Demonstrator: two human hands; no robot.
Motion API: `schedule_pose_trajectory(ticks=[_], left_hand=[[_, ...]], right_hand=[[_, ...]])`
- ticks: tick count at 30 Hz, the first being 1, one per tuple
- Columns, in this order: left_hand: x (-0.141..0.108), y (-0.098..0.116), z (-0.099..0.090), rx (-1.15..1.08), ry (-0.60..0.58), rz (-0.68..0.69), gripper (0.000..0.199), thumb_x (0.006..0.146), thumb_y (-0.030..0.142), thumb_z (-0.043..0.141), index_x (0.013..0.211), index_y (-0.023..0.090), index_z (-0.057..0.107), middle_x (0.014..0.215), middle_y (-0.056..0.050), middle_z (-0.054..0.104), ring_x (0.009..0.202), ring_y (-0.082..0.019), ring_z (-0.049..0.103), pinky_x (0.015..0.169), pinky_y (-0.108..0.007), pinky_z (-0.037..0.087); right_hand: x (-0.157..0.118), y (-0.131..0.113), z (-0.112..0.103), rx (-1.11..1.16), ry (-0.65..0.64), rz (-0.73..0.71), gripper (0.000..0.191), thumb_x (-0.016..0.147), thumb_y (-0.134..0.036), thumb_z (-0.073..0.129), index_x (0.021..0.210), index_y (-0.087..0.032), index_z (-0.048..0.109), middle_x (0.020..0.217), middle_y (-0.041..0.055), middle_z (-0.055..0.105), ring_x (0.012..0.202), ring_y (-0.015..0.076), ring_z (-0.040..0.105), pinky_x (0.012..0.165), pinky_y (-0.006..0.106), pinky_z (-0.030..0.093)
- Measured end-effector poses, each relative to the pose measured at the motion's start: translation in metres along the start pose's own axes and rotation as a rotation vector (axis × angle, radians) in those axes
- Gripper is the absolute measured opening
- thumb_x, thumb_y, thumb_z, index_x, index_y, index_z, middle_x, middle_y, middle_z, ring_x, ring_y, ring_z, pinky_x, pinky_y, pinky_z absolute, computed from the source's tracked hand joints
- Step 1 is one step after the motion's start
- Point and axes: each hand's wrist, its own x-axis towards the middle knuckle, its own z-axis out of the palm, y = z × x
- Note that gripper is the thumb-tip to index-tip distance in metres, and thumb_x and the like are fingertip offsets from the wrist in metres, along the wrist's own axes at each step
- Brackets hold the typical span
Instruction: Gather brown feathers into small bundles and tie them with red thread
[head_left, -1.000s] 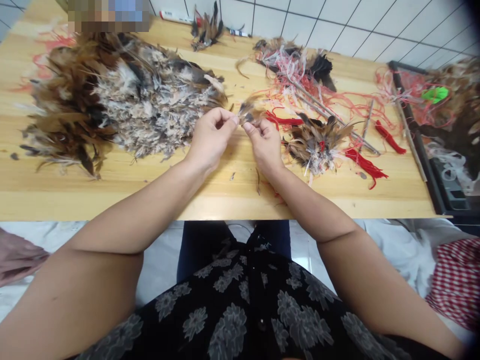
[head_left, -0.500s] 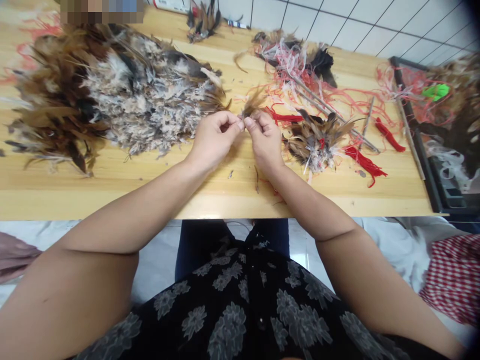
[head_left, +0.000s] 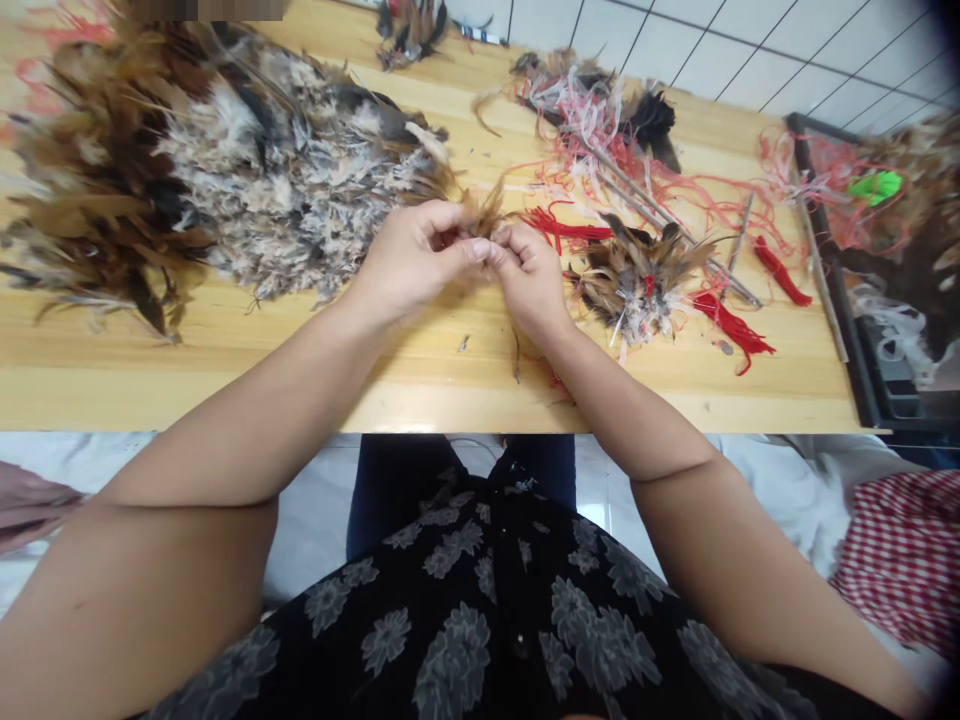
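Brown feathers (head_left: 487,208) stick up from between my two hands, which meet over the middle of the table. My left hand (head_left: 424,250) is closed, thumb and fingers pinching the feathers' lower part. Fingertips of my right hand (head_left: 529,270) pinch the same feathers from the other side. Their bases are hidden by my fingers. Left of my left hand lies a large heap of brown and grey-white feathers (head_left: 277,190). To the right of my right hand sits a feather bunch (head_left: 637,280) with white and red bits in it.
Red tassels (head_left: 731,330) lie on the wooden table (head_left: 420,385) at the right. Behind them are thin sticks (head_left: 660,215) and tangled pink and white strings (head_left: 585,120). A dark tray (head_left: 825,250) of feathers and a green bundle (head_left: 874,187) stand at the right end.
My left hand has turned and moved slightly left, its fingers reaching further around the feathers. The feathers now stand more upright. My right hand stays almost in place. The view has shifted slightly.
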Motion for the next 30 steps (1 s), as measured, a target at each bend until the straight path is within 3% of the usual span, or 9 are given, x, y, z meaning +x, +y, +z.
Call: schedule_pose_trajectory(ticks=[2, 5, 11, 16, 20, 24, 30], left_hand=[[0.002, -0.002, 0.000, -0.095, -0.053, -0.034, 0.067, 0.073, 0.082, 0.116, 0.093, 0.028, 0.082, 0.087, -0.003, 0.076, 0.087, -0.027, 0.075, 0.082, -0.045, 0.062], [0.004, -0.003, -0.004, -0.207, -0.111, -0.117, 0.071, 0.063, 0.078, 0.122, 0.085, 0.028, 0.077, 0.081, -0.001, 0.071, 0.079, -0.023, 0.067, 0.077, -0.042, 0.057], [0.003, 0.000, -0.008, -0.357, -0.107, -0.194, 0.061, 0.067, 0.063, 0.125, 0.092, 0.028, 0.081, 0.086, -0.002, 0.071, 0.081, -0.022, 0.060, 0.074, -0.039, 0.046], [0.005, -0.001, -0.014, -0.457, -0.021, -0.226, 0.044, 0.081, 0.047, 0.118, 0.095, 0.032, 0.080, 0.085, 0.001, 0.074, 0.100, -0.026, 0.070, 0.086, -0.039, 0.053], [0.005, 0.003, -0.018, -0.525, 0.046, -0.296, 0.032, 0.097, 0.030, 0.108, 0.100, 0.029, 0.076, 0.086, 0.002, 0.076, 0.114, -0.026, 0.075, 0.093, -0.035, 0.057], [0.005, 0.008, -0.013, -0.546, 0.072, -0.349, 0.028, 0.107, 0.022, 0.098, 0.095, 0.024, 0.073, 0.085, 0.001, 0.071, 0.106, -0.023, 0.079, 0.085, -0.032, 0.057], [0.002, 0.004, -0.004, -0.509, -0.037, -0.281, 0.026, 0.102, 0.027, 0.099, 0.087, 0.027, 0.077, 0.083, -0.002, 0.072, 0.081, -0.022, 0.060, 0.076, -0.036, 0.054]], right_hand=[[-0.001, -0.004, 0.002, 0.108, -0.035, 0.066, 0.059, 0.109, -0.073, 0.080, 0.084, -0.023, 0.060, 0.088, 0.0020, 0.066, 0.094, 0.0188, 0.064, 0.096, 0.038, 0.062], [-0.004, -0.013, 0.005, 0.299, -0.117, 0.174, 0.063, 0.104, -0.076, 0.084, 0.082, -0.023, 0.058, 0.080, -0.0014, 0.062, 0.082, 0.0134, 0.059, 0.082, 0.029, 0.057], [-0.009, -0.037, 0.003, 0.618, -0.146, 0.330, 0.057, 0.088, -0.062, 0.106, 0.082, -0.020, 0.068, 0.077, -0.0042, 0.070, 0.075, 0.0076, 0.063, 0.070, 0.018, 0.053], [-0.011, -0.042, -0.002, 0.681, -0.170, 0.350, 0.051, 0.080, -0.054, 0.113, 0.091, -0.019, 0.077, 0.098, 0.0007, 0.086, 0.103, 0.0145, 0.081, 0.087, 0.022, 0.067], [-0.013, -0.034, -0.004, 0.661, -0.186, 0.298, 0.052, 0.082, -0.059, 0.110, 0.092, -0.020, 0.077, 0.111, 0.0034, 0.090, 0.118, 0.0186, 0.083, 0.101, 0.030, 0.071], [-0.011, -0.025, -0.002, 0.676, -0.232, 0.200, 0.054, 0.082, -0.064, 0.108, 0.094, -0.020, 0.079, 0.113, 0.0033, 0.090, 0.120, 0.0174, 0.084, 0.117, 0.036, 0.068], [-0.009, -0.022, 0.003, 0.627, -0.246, 0.179, 0.061, 0.081, -0.070, 0.107, 0.087, -0.021, 0.073, 0.102, 0.0029, 0.086, 0.108, 0.0164, 0.082, 0.114, 0.034, 0.068]])
